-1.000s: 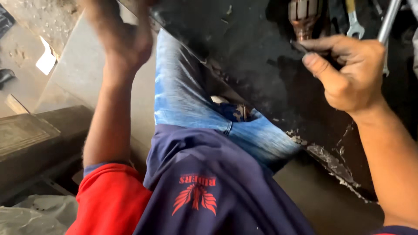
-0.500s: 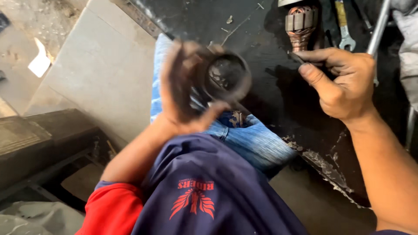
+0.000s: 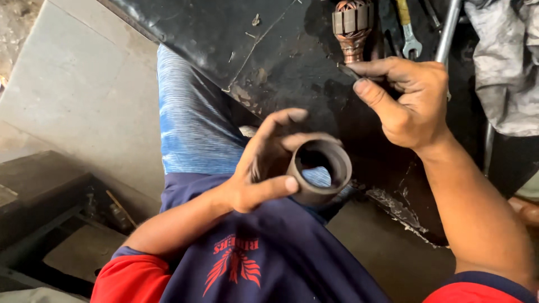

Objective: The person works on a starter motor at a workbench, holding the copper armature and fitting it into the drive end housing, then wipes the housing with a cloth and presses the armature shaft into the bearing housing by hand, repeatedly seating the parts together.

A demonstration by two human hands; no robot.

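Observation:
My left hand (image 3: 268,163) holds a dark, hollow metal sleeve (image 3: 320,171) over my lap, its open end facing up toward me. My right hand (image 3: 407,98) is raised over a black greasy work surface (image 3: 281,62), thumb and fingers pinched on a thin dark piece that touches the base of a copper-coloured motor armature (image 3: 352,25) standing at the top of the view. What the thin piece is cannot be made out.
A spanner (image 3: 410,33) and a shiny metal rod (image 3: 446,31) lie on the black surface beyond the armature. A grey cloth (image 3: 505,62) hangs at the right. A concrete slab (image 3: 73,106) and dark metal frame (image 3: 39,207) lie to my left.
My left hand came down from high at the left and now holds the hollow sleeve over my lap. My right hand stays near the armature.

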